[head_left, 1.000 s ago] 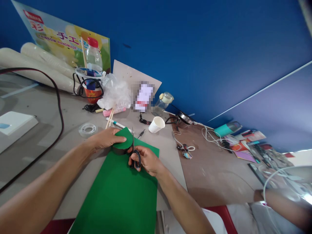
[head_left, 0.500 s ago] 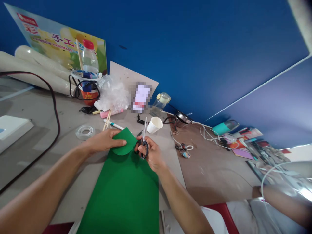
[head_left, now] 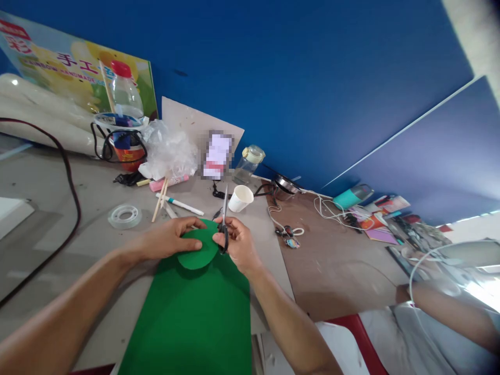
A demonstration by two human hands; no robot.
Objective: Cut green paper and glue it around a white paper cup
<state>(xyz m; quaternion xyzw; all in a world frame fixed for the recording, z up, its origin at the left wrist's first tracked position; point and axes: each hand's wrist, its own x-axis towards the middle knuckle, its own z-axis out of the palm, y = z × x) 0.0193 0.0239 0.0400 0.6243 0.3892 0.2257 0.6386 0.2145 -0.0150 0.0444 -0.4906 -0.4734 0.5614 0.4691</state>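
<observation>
My left hand (head_left: 172,239) pinches a small rounded piece of green paper (head_left: 198,256), thumb on top and fingers behind it. My right hand (head_left: 239,242) is closed round the black handles of a pair of scissors (head_left: 224,229), whose blades point up and away at the right edge of the rounded piece. Below both hands a large green sheet (head_left: 195,317) lies over the table's front edge. A white paper cup (head_left: 240,198) stands just beyond the scissors.
Behind my hands are a tape roll (head_left: 125,216), wooden sticks (head_left: 159,200), a marker (head_left: 183,204), a plastic bag (head_left: 167,151), a phone (head_left: 217,155) and a glass jar (head_left: 248,162). At the right, another person's arm (head_left: 453,312) rests near the brown table (head_left: 332,271).
The view has shifted, so the table things sit further left. The green piece has turned in my left hand and shows a rounder outline. The scissors' blades have come closer together.
</observation>
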